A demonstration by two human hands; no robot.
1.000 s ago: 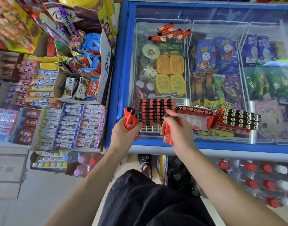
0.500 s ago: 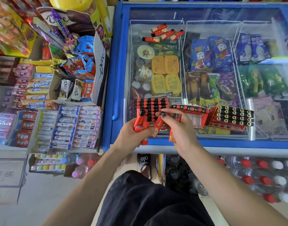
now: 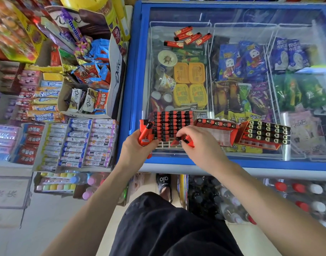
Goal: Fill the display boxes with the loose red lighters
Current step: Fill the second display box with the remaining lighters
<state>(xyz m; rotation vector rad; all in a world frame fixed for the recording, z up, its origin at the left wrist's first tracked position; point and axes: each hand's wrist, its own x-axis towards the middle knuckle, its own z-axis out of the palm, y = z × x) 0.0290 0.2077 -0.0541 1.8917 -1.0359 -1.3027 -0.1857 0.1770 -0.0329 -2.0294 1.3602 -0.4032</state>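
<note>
At lower centre, the right hand [image 3: 201,143] pinches a red lighter [image 3: 184,140] over the left display box [image 3: 172,126]; the left hand [image 3: 138,146] grips spare lighters [image 3: 145,133]. It should go in upright, seated in an empty near-row slot.
</note>
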